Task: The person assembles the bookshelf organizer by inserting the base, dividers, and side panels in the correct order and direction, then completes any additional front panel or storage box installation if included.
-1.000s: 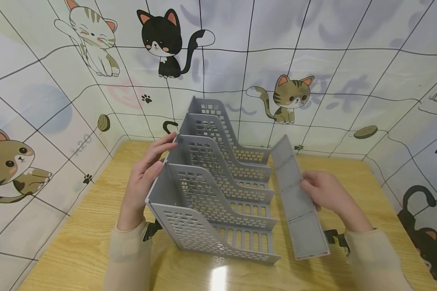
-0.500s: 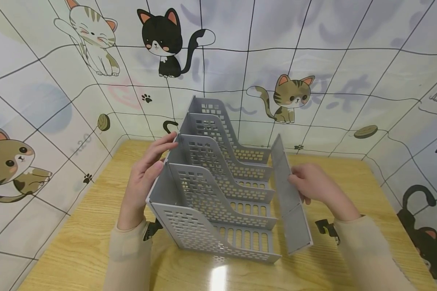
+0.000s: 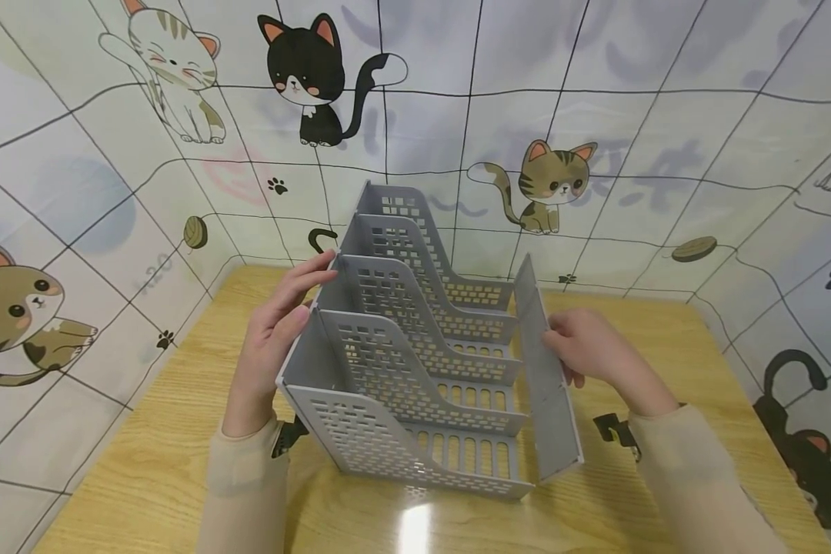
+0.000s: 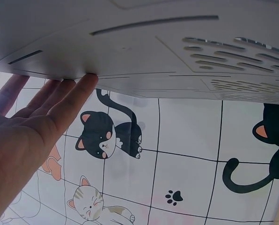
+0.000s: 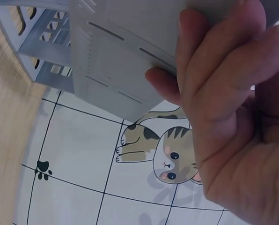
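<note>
A grey plastic magazine file rack (image 3: 402,369) with perforated dividers and several compartments stands on the table. Against its tall back rests my left hand (image 3: 270,338), fingers mostly straight; in the left wrist view the fingertips (image 4: 90,80) touch the rack's flat back wall (image 4: 130,51). My right hand (image 3: 592,350) pinches the upper edge of a long grey front panel (image 3: 550,408). This panel stands nearly upright, tilted slightly, just right of the dividers' low front ends. Slots show on the panel (image 5: 116,65) in the right wrist view, beside the right hand (image 5: 238,108).
A wood-grain table (image 3: 145,477) lies under everything. Behind and beside it hangs a white sheet (image 3: 429,131) with grid lines and cartoon cats, close to the table's back edge. Light glares on the table in front of the rack.
The front panel has turned more upright and shifted left toward the rack, moved by my right hand. My left hand and the rack stay in place.
</note>
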Demonstrator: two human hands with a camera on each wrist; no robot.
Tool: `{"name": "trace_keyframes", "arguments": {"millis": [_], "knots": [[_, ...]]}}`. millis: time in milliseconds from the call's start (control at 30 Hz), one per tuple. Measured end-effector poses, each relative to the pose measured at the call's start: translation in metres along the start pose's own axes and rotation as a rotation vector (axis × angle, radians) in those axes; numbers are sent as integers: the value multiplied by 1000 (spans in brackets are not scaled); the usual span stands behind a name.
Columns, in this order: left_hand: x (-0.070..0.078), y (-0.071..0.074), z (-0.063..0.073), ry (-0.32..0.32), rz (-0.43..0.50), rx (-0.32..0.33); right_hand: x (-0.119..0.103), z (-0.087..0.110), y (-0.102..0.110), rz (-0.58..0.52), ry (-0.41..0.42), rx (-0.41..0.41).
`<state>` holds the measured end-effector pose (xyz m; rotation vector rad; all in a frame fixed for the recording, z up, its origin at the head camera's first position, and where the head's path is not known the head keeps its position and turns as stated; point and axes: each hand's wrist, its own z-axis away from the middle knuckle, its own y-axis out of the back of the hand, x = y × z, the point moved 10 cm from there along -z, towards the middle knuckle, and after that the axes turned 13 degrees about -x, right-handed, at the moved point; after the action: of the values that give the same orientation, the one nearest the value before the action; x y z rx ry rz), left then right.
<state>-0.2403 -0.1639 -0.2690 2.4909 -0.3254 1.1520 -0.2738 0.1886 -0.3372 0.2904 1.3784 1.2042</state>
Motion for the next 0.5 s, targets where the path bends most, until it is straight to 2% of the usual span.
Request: {"name": "trace_keyframes", "arguments": {"millis": [167,500], "knots": [[-1,1,1,19,2,9,-5,-2,-2,-8,4,-24],[1,1,0,-6,-32,-3,-8,-6,-8,-30,-1,-73]]}}
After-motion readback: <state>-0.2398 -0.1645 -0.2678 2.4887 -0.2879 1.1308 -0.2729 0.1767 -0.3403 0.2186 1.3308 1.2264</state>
